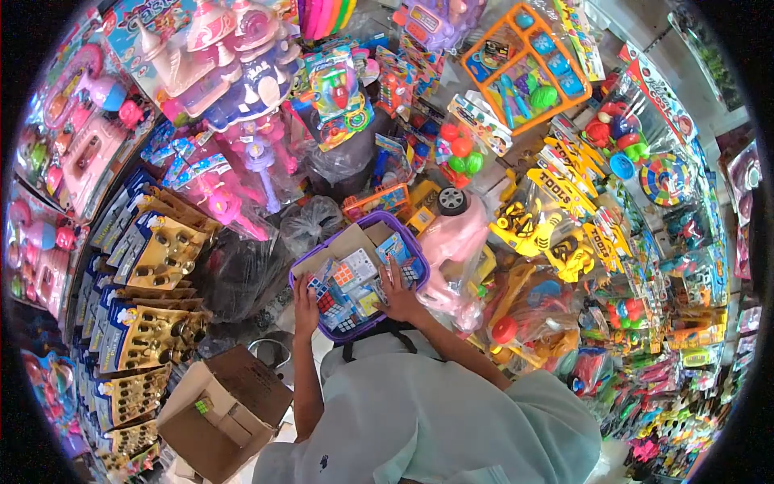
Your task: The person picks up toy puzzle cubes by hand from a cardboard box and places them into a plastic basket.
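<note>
A purple basket (419, 252) sits in front of my body, lined with cardboard (348, 242). Inside it lie several puzzle cubes in clear and printed packs, among them a boxed cube (355, 269) with an orange-and-white face and a red-faced cube (326, 303). My left hand (305, 305) is at the basket's near left side, its fingers at the rim. My right hand (398, 297) rests over the packs on the right side, fingers spread, touching them with nothing clearly gripped. A blue pack (393, 248) stands beyond its fingertips.
An open cardboard box (218, 415) with a green cube picture stands at lower left. Carded gold-coloured toys (165, 250) hang on the left. Yellow tool sets (532, 218) and bagged toys crowd the right. A pink toy (451, 250) lies close beside the basket.
</note>
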Motion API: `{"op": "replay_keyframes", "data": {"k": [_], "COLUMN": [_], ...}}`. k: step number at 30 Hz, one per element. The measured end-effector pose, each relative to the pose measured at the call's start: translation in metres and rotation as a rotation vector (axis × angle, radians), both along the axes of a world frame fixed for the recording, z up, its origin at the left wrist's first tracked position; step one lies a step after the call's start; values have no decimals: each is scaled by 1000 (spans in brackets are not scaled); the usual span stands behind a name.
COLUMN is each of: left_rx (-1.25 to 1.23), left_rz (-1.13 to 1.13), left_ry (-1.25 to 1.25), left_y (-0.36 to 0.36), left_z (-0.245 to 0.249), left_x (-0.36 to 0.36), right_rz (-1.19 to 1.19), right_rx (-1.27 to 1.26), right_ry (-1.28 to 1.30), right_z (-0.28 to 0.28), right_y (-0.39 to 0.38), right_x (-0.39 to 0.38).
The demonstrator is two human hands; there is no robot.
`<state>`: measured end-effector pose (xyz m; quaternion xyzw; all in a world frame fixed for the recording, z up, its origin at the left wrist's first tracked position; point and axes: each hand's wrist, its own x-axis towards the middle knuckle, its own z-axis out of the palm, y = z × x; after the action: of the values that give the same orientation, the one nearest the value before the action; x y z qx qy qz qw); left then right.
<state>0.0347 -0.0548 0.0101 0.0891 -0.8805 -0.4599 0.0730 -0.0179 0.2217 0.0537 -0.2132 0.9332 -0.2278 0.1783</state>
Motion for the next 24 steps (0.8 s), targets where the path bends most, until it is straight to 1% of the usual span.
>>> {"op": "replay_keyframes", "data": {"k": [2, 4, 6, 8, 10, 13, 20, 24], "left_rx": [0, -4, -32, -74, -146, -182, -189, -176], "left_rz": [20, 38, 28, 27, 13, -14, 3, 53], "left_ry": [-10, -15, -62, -49, -83, -101, -113, -178], "left_y": [7, 9, 8, 10, 10, 10, 21, 28], "left_z": [1, 5, 3, 3, -2, -13, -21, -28], "left_x": [5, 6, 7, 7, 5, -2, 10, 18], "right_rz": [-4, 8, 20, 28, 42, 58, 87, 128], "right_rx": [-9, 40, 22, 10, 33, 37, -14, -46], "right_ry": [43, 107, 109, 111, 96, 98, 119, 109], "right_z": [-13, -21, -20, -19, -20, -23, -26, -29], "right_y": [-1, -4, -4, -2, -2, 1, 7, 16], "right_x": [-1, -2, -2, -3, -4, -6, -5, -10]}}
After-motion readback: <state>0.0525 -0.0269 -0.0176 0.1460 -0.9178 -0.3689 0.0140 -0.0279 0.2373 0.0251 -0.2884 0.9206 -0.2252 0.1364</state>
